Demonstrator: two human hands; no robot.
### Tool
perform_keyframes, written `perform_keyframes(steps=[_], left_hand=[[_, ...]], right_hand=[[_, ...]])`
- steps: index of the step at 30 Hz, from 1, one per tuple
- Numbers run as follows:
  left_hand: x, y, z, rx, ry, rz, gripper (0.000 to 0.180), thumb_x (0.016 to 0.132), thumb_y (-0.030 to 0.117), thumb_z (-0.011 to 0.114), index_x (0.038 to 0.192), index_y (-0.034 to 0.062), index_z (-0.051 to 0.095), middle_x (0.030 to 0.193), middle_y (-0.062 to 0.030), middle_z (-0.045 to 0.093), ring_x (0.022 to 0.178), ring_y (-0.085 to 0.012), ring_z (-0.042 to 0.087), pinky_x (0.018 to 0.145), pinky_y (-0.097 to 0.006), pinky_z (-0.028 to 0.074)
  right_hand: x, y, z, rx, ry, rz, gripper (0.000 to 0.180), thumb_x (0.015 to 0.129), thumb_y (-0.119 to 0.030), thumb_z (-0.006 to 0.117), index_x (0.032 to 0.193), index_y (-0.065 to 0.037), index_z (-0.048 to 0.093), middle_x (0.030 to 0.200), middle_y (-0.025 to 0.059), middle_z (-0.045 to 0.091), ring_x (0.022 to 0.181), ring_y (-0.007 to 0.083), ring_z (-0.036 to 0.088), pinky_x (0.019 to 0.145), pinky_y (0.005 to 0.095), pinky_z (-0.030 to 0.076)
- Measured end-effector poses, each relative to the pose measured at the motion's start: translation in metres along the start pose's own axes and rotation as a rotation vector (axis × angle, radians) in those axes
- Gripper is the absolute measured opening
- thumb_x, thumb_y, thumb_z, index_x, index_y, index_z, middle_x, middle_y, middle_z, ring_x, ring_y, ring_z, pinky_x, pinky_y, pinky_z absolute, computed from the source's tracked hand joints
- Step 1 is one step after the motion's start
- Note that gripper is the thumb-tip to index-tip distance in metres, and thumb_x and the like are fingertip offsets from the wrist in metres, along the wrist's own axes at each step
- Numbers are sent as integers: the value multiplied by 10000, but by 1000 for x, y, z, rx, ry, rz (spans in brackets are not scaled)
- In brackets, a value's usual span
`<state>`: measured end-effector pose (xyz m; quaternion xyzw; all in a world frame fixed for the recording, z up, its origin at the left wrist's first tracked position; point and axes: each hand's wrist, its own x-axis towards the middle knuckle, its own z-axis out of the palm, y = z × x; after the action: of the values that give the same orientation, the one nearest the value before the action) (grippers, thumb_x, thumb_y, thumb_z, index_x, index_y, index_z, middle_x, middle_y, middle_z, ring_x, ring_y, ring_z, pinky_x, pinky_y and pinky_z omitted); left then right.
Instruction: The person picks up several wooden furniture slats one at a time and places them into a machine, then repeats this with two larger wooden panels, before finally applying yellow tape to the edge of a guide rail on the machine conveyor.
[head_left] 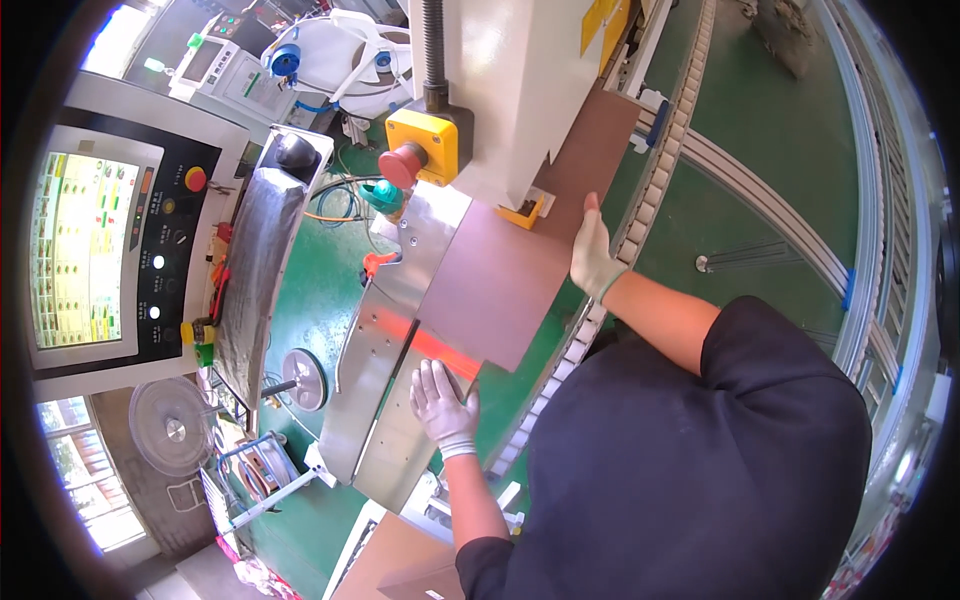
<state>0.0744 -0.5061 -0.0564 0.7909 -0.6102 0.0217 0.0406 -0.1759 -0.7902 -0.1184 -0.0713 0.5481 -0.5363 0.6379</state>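
A flat brown board (500, 285) lies on the metal worktable (350, 410), partly under a white machine head (520, 90). My left hand (443, 405), in a pale thin glove, rests on the worktable just below the board's near left corner. Its fingers are stretched out, with nothing in them. At the board's right edge is my right hand (597, 255), also gloved, with its side against the edge and fingers extended. Whether any fingertips reach under the board cannot be seen. A red light band (440, 348) falls across the table and the board's near edge.
A yellow box with a red stop button (403, 163) hangs beside the machine head. To the left stands a control screen (85, 250). A roller track (650, 195) runs along the right. Cardboard (400, 560) lies at the bottom, and a round-based stand (303, 380) is on the green floor.
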Motion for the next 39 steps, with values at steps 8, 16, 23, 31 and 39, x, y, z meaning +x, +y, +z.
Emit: perform_keyframes(steps=[8,16,23,31,39], left_hand=[[-5,6,-1,46,-9,-8,826,766,431,808,1447,65,518,1530,-147,510,1452,-364,431,1201,-516,317],[-9,-2,-1,17,-16,-12,853,776,415,802,1496,95,476,1578,-137,459,1488,-362,384,1230,-507,290],[-67,-16,-15,-233,-35,-98,764,870,429,742,1507,99,479,1577,-139,467,1501,-369,364,1264,-500,242],[-453,-181,-11,174,85,-1021,458,988,176,628,1378,-56,574,1424,-284,570,1369,-402,521,1180,-488,396],[-736,-202,28,-746,949,-2086,585,1052,435,578,1206,-128,608,1225,-231,679,1060,-323,668,975,-456,542]], right_hand=[[-59,-4,12,-3,21,-66,793,1092,-591,434,1636,-28,304,1661,62,372,1493,155,337,1234,343,249],[-101,44,-2,-71,-239,461,336,1080,-451,513,921,-155,524,671,-22,523,531,139,518,456,264,358],[-204,69,-31,-909,-1187,38,275,1042,-337,600,1065,-68,653,885,62,693,820,192,701,700,322,542],[-273,87,-35,-1738,-1610,-957,382,933,-477,669,902,-101,734,856,148,733,832,378,720,740,511,559],[-304,126,-46,-1785,-1386,-1050,246,942,-328,692,995,-93,743,940,147,737,892,376,708,786,479,556]])
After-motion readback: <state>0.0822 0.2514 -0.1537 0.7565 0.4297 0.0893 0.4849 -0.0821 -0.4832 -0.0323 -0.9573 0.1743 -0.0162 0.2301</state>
